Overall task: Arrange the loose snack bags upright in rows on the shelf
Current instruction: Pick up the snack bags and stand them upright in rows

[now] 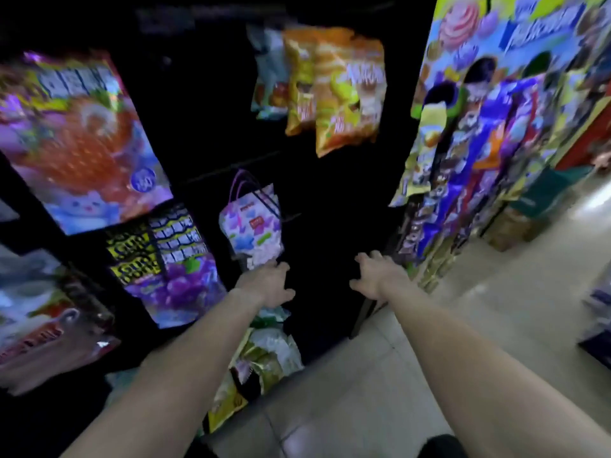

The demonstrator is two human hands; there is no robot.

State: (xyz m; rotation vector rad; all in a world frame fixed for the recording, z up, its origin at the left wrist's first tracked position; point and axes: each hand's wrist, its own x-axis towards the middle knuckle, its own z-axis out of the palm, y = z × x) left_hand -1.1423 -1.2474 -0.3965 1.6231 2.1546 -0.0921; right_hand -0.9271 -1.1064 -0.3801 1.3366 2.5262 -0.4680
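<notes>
Both hands reach empty and spread toward the dark shelf: left hand [271, 285] just below a pastel bag with handles [253, 223], right hand [375, 274] over bare black. Loose snack bags [264, 361] slump at the shelf's foot on the tiled floor [380, 391]. Motion blur and dim shelving could cause a misjudged grab, toppling them. Orange chip bags [344, 90] hang higher; a bright aisle display [496, 127] flanks the right.
</notes>
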